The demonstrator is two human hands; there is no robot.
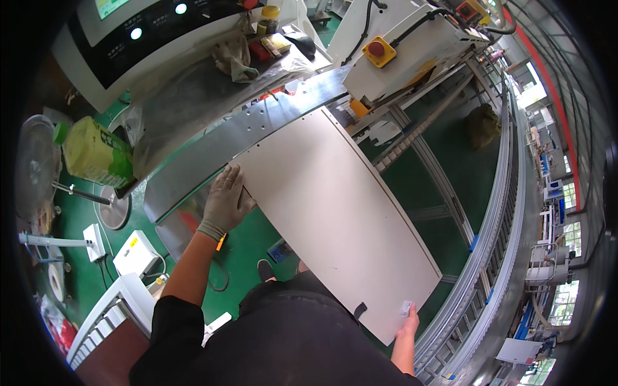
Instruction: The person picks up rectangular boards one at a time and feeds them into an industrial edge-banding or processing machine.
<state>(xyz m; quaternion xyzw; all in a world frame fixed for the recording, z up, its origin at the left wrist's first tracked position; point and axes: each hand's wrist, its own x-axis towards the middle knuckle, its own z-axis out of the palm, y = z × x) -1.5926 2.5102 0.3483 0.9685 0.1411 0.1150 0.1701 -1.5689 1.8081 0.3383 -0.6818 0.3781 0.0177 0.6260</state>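
White panel (328, 212) is resting its far end at a grey metal bed (257, 119).
Gloved left hand (225, 201) is lying unclenched at its far-left corner; right hand (406, 333) is grasping its near end beside a label (405, 308).

1. The place looks like a factory workshop, with a green floor (257, 231) running under the equipment.
2. At upper left, a machine's dark control panel (154, 45) carries lit round buttons and part of a screen.
3. At upper centre, a red stop button (378, 49) sits on a yellow base.
4. Long metal rails (510, 193) curve down the right side, before a hall with windows (564, 312) and more equipment.
5. The person's left hand (223, 202) wears a work glove.
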